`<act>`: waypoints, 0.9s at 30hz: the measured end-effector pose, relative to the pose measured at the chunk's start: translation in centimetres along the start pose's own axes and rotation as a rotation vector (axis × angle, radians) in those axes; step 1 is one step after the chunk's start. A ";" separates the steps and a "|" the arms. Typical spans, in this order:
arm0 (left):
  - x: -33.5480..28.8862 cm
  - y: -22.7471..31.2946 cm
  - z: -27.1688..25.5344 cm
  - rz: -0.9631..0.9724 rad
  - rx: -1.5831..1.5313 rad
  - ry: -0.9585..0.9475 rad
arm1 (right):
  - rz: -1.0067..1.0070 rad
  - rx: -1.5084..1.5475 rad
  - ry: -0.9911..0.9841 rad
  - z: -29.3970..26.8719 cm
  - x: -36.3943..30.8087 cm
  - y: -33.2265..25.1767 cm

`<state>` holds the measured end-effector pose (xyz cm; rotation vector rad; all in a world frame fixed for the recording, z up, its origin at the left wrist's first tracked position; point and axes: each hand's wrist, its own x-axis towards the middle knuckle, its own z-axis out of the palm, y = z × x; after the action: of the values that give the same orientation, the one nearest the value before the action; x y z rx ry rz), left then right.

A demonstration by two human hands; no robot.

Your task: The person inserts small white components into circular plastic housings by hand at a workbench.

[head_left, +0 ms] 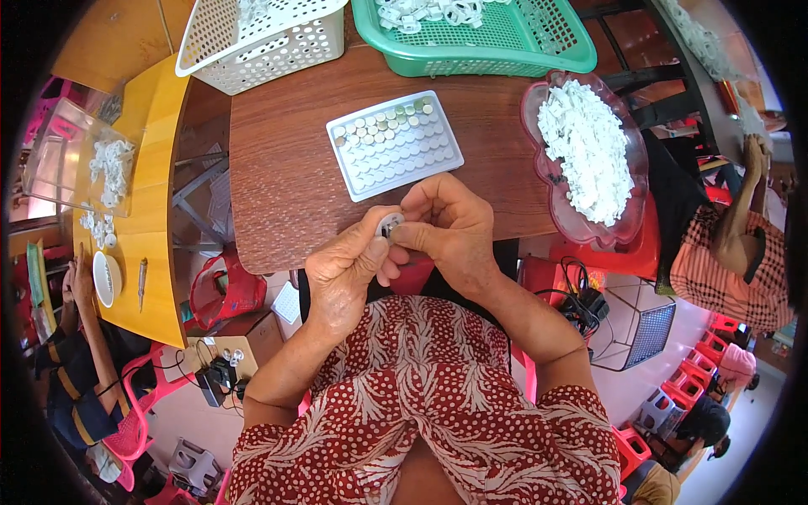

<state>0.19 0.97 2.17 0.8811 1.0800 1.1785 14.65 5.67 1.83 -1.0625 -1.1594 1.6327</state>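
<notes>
both hands' fingers pinched shut on small white round part [390, 224]: l hand [345, 273] under, r hand [448, 231] beside.

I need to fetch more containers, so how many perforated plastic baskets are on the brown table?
2. A white basket at the table's far left edge and a green basket beside it to the right; both run past the picture's top.

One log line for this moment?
left hand: pinching small round part | right hand: on same part | grid tray: top rows filled

Small round part [390, 224] mostly behind fingers [412, 234]
</notes>
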 end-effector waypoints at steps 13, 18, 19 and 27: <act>0.1 -0.1 -0.2 0.025 0.014 0.032 | 0.016 0.052 0.033 1.0 0.2 0.1; 0.7 -0.1 -0.9 -0.057 -0.054 -0.006 | 0.007 0.021 0.055 1.0 0.2 0.6; 0.9 0.0 -1.1 -0.111 -0.123 -0.015 | 0.007 0.022 0.054 1.0 0.1 0.5; 1.5 0.3 -1.4 -0.085 -0.140 0.036 | -0.028 -0.010 0.103 1.8 0.1 -0.1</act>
<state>-1.18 2.47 1.75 0.7018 1.0412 1.1876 12.96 5.36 2.29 -1.1179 -1.1109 1.5342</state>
